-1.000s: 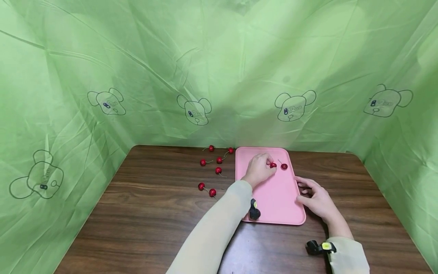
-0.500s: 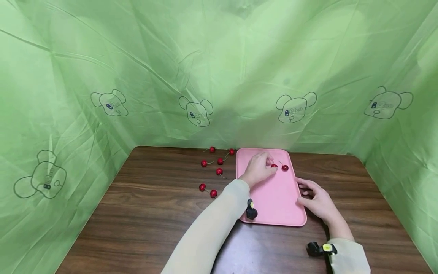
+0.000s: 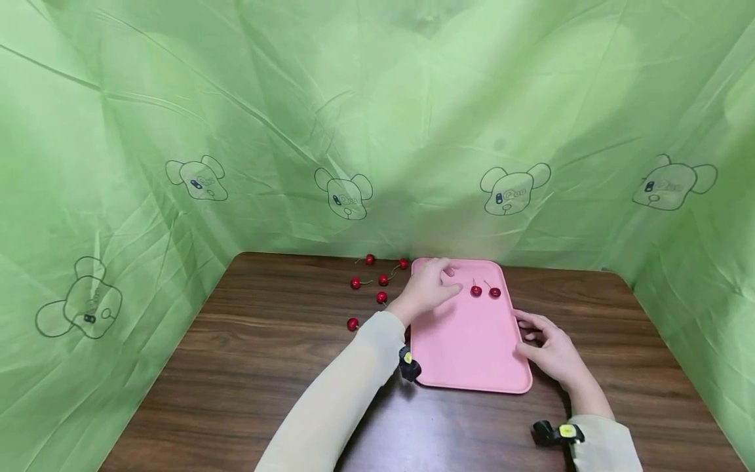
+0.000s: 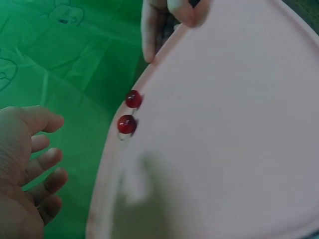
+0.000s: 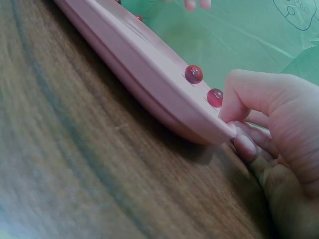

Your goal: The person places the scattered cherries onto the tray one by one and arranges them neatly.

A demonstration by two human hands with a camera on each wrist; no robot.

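A person's left hand (image 3: 427, 288), fingers loosely parted and holding nothing, hung over a pink tray (image 3: 472, 347), where two red cherries (image 3: 476, 291) lay just right of those fingers. The right hand (image 3: 553, 352) gripped the tray's edge between thumb and fingers, near the pair. More cherries (image 3: 383, 280) dotted the wooden surface (image 3: 253, 367) left of the left fingers.

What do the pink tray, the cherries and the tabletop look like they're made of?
Pink tray: probably moulded plastic, satin; smooth, one colour, rounded rim. Cherries: glossy, with bright highlights; perhaps plastic imitations, though real fruit isn't ruled out. Tabletop: brown wood grain with a soft sheen, either laminate or varnished wood.
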